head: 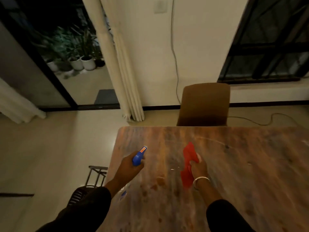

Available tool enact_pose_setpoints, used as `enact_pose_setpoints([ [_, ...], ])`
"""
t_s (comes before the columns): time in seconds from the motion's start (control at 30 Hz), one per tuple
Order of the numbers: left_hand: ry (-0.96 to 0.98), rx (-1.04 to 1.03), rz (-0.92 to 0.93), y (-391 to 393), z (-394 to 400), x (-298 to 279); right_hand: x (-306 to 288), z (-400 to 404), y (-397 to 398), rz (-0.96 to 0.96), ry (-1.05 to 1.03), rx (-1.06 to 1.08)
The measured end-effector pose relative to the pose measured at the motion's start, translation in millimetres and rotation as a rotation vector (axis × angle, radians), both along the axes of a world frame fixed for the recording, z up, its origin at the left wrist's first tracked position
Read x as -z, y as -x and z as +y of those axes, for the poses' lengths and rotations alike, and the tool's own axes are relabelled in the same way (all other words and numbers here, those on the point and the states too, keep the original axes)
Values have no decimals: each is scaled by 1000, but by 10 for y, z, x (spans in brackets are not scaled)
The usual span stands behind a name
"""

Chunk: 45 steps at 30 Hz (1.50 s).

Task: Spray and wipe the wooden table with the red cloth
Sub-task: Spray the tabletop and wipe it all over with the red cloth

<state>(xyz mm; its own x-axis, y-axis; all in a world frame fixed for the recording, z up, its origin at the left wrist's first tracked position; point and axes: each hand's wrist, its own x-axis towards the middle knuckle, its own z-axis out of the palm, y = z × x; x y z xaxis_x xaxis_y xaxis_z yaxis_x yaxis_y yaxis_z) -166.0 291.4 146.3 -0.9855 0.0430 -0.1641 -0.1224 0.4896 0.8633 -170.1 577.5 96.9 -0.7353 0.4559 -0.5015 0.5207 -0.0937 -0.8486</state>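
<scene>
Fingers [129,162] of left hand [127,166] wrapped round blue spray bottle [138,156], nozzle aimed forward over wooden table [250,173] | right hand [198,168] clenched on red cloth [188,164], draped lengthwise above tabletop, just right of bottle | droplets glistened between hands, nearer cloth.

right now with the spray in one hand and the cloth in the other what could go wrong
The spray bottle in the left hand points near the table corner, so mist may land on the floor. The red cloth hangs bunched from the right hand, so it may smear the droplets rather than lift them.
</scene>
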Motion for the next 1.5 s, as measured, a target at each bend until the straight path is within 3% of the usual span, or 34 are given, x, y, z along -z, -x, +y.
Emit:
enact_pose_setpoints([
  [0.23, 175, 19, -30, 320, -1326, 448, 273, -1335, 389, 35, -227, -264],
  [0.5, 228, 112, 44, 537, -1757, 1025, 627, -2025, 583, 20, -362, -380],
  [0.63, 127, 86, 30, 502, -1782, 1246, 748, -2099, 663, 17, -431, -475],
  [0.8, 22, 43, 26, 490, -1854, 1405, 943, -2132, 710, -100, -675, -726],
  [1.07, -101, 47, 109, 358, -1954, 1571, 1293, -2221, 994, 50, -1200, -990],
  [1.27, -97, -55, 144, 317, -1954, 1883, 1465, -2471, 1574, 131, -1251, -1033],
  [1.5, -170, -311, 152, 472, -1813, 1898, 1568, -2685, 841, 284, -1233, -1160],
])
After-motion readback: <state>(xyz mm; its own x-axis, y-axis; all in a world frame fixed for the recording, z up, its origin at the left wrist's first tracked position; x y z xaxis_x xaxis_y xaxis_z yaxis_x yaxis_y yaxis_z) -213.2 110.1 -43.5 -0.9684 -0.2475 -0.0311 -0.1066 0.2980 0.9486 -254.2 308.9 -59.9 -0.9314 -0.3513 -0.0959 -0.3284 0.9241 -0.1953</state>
